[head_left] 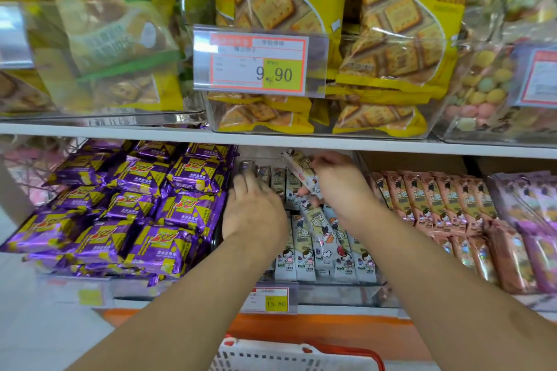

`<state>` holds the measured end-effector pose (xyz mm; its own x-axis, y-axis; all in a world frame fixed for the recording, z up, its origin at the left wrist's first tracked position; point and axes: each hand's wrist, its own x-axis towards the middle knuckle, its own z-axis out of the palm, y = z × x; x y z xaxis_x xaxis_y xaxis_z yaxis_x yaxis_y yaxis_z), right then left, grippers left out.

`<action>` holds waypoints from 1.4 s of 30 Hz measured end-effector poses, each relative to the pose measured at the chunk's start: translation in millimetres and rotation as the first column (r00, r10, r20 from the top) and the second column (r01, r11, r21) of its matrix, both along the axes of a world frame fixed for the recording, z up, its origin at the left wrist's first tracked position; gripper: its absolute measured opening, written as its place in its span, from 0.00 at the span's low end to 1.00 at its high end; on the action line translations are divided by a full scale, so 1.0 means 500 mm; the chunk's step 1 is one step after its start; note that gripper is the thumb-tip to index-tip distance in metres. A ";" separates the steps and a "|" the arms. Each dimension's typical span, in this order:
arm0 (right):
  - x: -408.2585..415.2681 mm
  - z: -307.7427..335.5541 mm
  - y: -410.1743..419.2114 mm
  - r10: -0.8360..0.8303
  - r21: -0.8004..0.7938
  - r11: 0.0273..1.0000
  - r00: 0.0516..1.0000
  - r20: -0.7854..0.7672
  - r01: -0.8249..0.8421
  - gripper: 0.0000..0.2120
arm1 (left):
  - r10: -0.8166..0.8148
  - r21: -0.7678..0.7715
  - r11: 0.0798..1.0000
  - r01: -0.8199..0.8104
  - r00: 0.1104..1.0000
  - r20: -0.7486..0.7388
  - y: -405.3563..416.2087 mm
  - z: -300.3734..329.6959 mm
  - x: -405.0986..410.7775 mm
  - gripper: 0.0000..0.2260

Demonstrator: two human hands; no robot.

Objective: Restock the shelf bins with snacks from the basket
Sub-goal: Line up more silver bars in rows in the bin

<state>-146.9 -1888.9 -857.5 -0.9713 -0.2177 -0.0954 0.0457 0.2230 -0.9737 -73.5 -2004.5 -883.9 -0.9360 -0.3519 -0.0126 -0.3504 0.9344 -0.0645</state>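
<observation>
Snack pack (302, 173) tilted, top up-left, right hand (337, 181) grip clamped, left hand (256, 208) seemingly flat

We see white cartoon-printed snack packs (324, 238) filling the clear bin (331, 288); below, a white basket (271, 355), red-rimmed.

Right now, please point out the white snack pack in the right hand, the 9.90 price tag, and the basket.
white snack pack (301, 173), head view, its middle.
9.90 price tag (259, 65), head view, its face.
basket (271, 355), head view, white rim.
</observation>
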 end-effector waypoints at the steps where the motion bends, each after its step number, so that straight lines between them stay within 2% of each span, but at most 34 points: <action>1: -0.007 0.003 -0.004 0.004 0.003 1.000 1.000 0.030 -0.004 0.08 | -0.006 0.015 1.000 0.006 1.000 -0.003 0.000 0.003 -0.001 0.38; 3: -0.026 0.008 -0.015 0.045 0.031 0.998 0.993 0.106 -0.048 0.05 | -0.013 0.052 0.999 0.014 1.000 -0.026 0.003 0.008 0.002 0.43; 6: -0.063 0.015 -0.025 0.102 0.220 0.966 0.983 0.151 -0.134 0.07 | -0.004 0.099 0.995 0.021 0.986 -0.164 0.005 0.011 0.011 0.48; 9: -0.098 0.006 -0.036 0.061 0.179 0.981 0.993 0.103 -0.079 0.07 | -0.033 0.099 0.993 0.063 0.960 -0.278 0.002 0.010 0.022 0.50; 11: -0.106 -0.001 -0.054 0.069 0.161 0.983 0.992 0.108 -0.086 0.06 | -0.075 0.121 0.986 0.117 0.950 -0.304 0.000 0.009 0.028 0.46; 13: -0.107 -0.009 -0.078 0.137 0.162 0.974 0.980 0.142 -0.160 0.04 | -0.142 0.144 0.971 0.193 0.942 -0.303 -0.003 0.004 0.030 0.39; 16: -0.120 -0.030 -0.105 0.194 0.210 0.953 0.972 0.133 -0.219 0.07 | -0.213 0.164 0.955 0.246 0.957 -0.195 -0.009 -0.015 0.022 0.30; 18: -0.120 -0.029 -0.106 0.163 0.429 0.890 0.986 0.015 -0.154 0.08 | -0.201 0.159 0.962 0.222 0.970 -0.140 -0.013 -0.024 0.015 0.29; 20: -0.092 -0.002 -0.082 0.192 0.687 0.725 0.971 -0.140 -0.044 0.09 | -0.172 0.143 0.970 0.195 0.973 -0.156 -0.012 -0.027 0.012 0.28; 22: -0.053 0.025 -0.045 0.242 0.764 0.644 0.958 -0.153 -0.041 0.05 | -0.145 0.128 0.977 0.169 0.973 -0.178 -0.007 -0.027 0.009 0.29; 23: -0.030 0.035 -0.023 0.263 0.790 0.607 0.959 -0.104 -0.082 0.08 | -0.139 0.130 0.978 0.164 0.973 -0.182 -0.006 -0.027 0.008 0.29; 24: -0.007 0.041 -0.007 0.299 0.824 0.549 0.953 -0.041 -0.137 0.17 | -0.136 0.139 0.977 0.162 0.974 -0.182 -0.004 -0.027 0.007 0.30; 26: 0.024 0.039 0.017 0.361 0.866 0.447 0.931 0.055 -0.224 0.41 | -0.138 0.159 0.973 0.167 0.973 -0.183 0.001 -0.029 0.008 0.30; 27: 0.034 0.035 0.021 0.373 0.867 0.435 0.925 0.074 -0.245 0.48 | -0.140 0.165 0.971 0.172 0.972 -0.187 0.003 -0.029 0.012 0.31; 28: 0.044 0.031 0.023 0.385 0.860 0.444 0.920 0.071 -0.252 0.49 | -0.143 0.170 0.970 0.177 0.970 -0.196 0.005 -0.027 0.017 0.31; 29: 0.052 0.030 0.023 0.390 0.854 0.455 0.919 0.062 -0.251 0.43 | -0.146 0.172 0.968 0.184 0.967 -0.210 0.006 -0.024 0.024 0.31; 31: 0.055 0.038 0.025 0.379 0.842 0.499 0.925 0.001 -0.205 0.17 | -0.162 0.178 0.962 0.206 0.958 -0.235 0.010 -0.016 0.037 0.32; 32: 0.056 0.047 0.026 0.363 0.848 0.507 0.931 -0.044 -0.157 0.09 | -0.171 0.177 0.960 0.217 0.955 -0.242 0.012 -0.012 0.044 0.33; 33: 0.054 0.058 0.024 0.363 0.859 0.500 0.928 -0.088 -0.114 0.08 | -0.175 0.172 0.960 0.222 0.952 -0.251 0.013 -0.008 0.051 0.35; 37: 0.031 0.073 -0.006 0.483 0.907 0.419 0.837 -0.256 0.035 0.17 | -0.136 0.184 0.964 0.192 0.950 -0.282 0.015 0.000 0.070 0.40; 42: -0.037 0.024 -0.075 0.645 0.917 0.398 0.721 -0.254 -0.032 0.17 | -0.159 0.185 0.959 0.212 0.950 -0.267 0.011 -0.005 0.061 0.36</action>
